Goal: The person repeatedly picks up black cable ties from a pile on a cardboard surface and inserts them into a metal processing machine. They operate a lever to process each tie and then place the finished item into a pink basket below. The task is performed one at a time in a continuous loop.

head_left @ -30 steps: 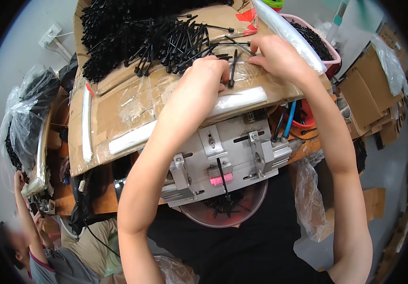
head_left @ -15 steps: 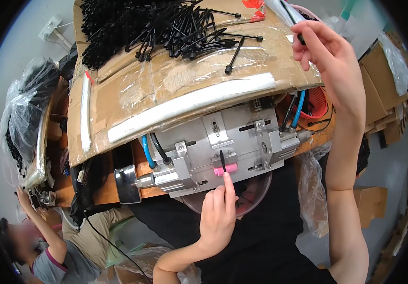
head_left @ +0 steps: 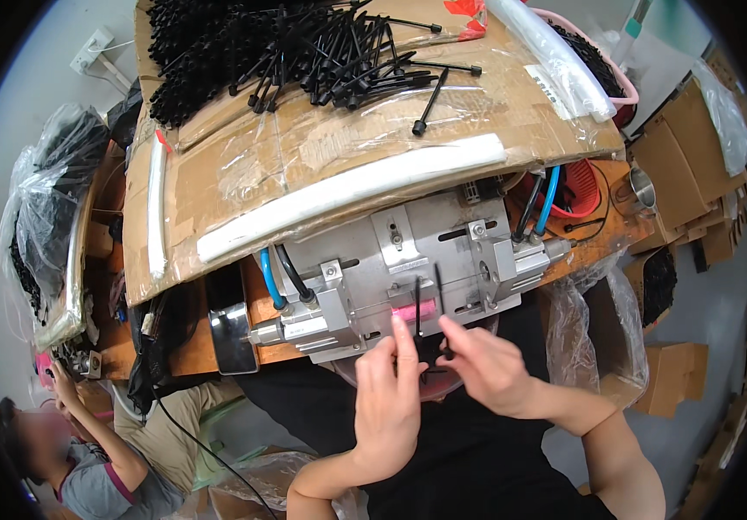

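Note:
My right hand (head_left: 499, 373) pinches a thin black rod (head_left: 439, 290) that rises over the front of a metal fixture (head_left: 412, 234). Beside it, my left hand (head_left: 391, 390) stretches out its index finger, the other fingers curled. That fingertip is at the left end of a small pink block (head_left: 415, 309) on the fixture. A second black rod (head_left: 418, 305) crosses in front of the block, just right of the finger and apparently not gripped. Under the fixture's front edge a translucent bowl (head_left: 443, 387) is partly hidden by my hands.
Many black rods with knobbed ends (head_left: 339, 61) lie on a cardboard sheet (head_left: 321, 156) behind the fixture. Blue and black hoses (head_left: 271, 279) join its side cylinders. A phone (head_left: 233, 336) lies left, a red basket (head_left: 577, 186) right. Another person (head_left: 104, 468) works at lower left.
My right hand has come down from the upper right to the fixture's front with a rod. My left hand has shifted slightly left; the rod at the pink block now stands right of its finger.

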A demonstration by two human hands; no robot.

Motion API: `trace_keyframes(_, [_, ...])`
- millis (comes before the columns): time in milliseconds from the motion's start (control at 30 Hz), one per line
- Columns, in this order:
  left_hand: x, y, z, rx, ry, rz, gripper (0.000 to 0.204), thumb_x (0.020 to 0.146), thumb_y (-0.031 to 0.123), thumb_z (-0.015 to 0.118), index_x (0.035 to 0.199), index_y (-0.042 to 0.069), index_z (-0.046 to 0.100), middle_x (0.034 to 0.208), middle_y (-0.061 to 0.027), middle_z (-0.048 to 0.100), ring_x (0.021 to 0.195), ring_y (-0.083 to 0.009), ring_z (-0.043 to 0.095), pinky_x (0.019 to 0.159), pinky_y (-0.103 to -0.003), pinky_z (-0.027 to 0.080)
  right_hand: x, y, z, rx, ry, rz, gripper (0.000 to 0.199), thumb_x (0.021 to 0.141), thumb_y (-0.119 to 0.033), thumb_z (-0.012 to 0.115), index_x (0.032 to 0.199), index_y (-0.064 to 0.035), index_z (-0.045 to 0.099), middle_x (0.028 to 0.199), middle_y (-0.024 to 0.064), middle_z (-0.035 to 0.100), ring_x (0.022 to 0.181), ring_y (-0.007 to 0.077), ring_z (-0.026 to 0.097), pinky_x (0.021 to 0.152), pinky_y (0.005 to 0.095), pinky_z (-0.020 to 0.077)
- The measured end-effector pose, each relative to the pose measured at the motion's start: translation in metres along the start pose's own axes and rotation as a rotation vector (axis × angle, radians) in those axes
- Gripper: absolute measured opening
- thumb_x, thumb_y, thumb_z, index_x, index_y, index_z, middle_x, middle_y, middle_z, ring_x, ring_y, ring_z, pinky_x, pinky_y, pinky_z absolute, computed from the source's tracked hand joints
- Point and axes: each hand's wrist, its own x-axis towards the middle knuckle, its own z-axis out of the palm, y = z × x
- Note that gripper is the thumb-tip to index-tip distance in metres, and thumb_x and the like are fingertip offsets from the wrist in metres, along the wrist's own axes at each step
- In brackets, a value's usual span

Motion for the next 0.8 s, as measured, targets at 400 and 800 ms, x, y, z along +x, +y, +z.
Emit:
trace_keyframes(400, [0.024, -0.011, -0.03, 0.044, 0.075, 0.058, 0.071, 0.077, -0.005, 0.074, 0.142, -0.005, 0.046, 0.106, -0.0153, 0.056, 0.092, -0.0287, 0.054, 0.076, -0.036, 0.048, 0.006, 0.002, 0.013, -0.122, -0.21, 0.084, 0.061, 0.079, -0.005, 0.074, 0.135, 0.0032, 0.053, 0.076, 0.0092, 0.059, 0.067, 0.0217, 0.061, 0.058, 0.0347, 0.0501])
trace_keyframes(800, [0.242, -0.06, -0.054, -0.009, 0.187, 0.299, 0.02, 0.08, -0.009, 0.065, 0.097, 0.0, 0.066, 0.092, -0.0171, 0.06, 0.085, -0.0355, 0.063, 0.074, -0.039, 0.052, 0.22, 0.075, -0.079, -0.613, -0.311, -0.288, 0.021, 0.081, -0.007, 0.063, 0.101, -0.0103, 0.068, 0.087, 0.0105, 0.062, 0.081, 0.0318, 0.064, 0.068, 0.0418, 0.0507])
